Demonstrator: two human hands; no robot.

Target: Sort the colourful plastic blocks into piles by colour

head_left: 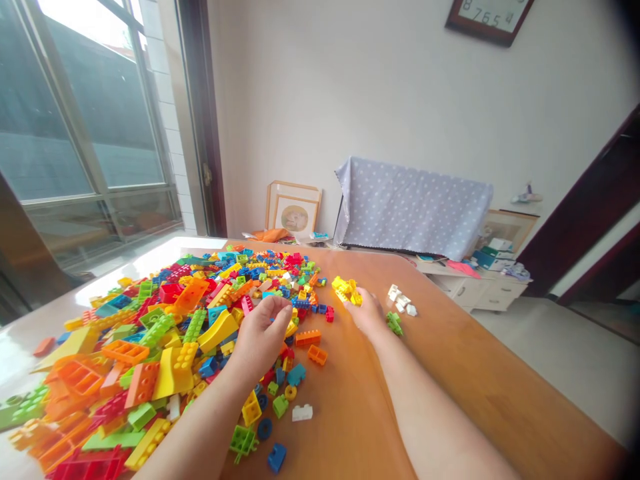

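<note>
Yellow brick cluster [347, 290] is sitting on the wooden tabletop [450, 373], just off the right edge of the mixed brick pile [165, 333]. Our right grip [366, 312] is touching the cluster's near side, fingers reaching into it. We can't tell whether it's clamping a brick or just resting there.

Our left grip [260, 340] is hovering over the pile's right edge, fingers curled in narrow toward the thumb. A yellow brick [291, 327] is showing just under the fingertips, and we can't tell if it's being held.

White bricks [401, 300] and a green brick [394, 323] are lying just right of the right grip. Two orange bricks [311, 345] are lying between our forearms, with a lone white brick [302, 413] nearer to us.

Behind the tabletop, a dotted cloth [410, 207] is draping over something. Framed pictures [294, 210] are leaning on the wall, and a window [85, 127] is running along the left.
</note>
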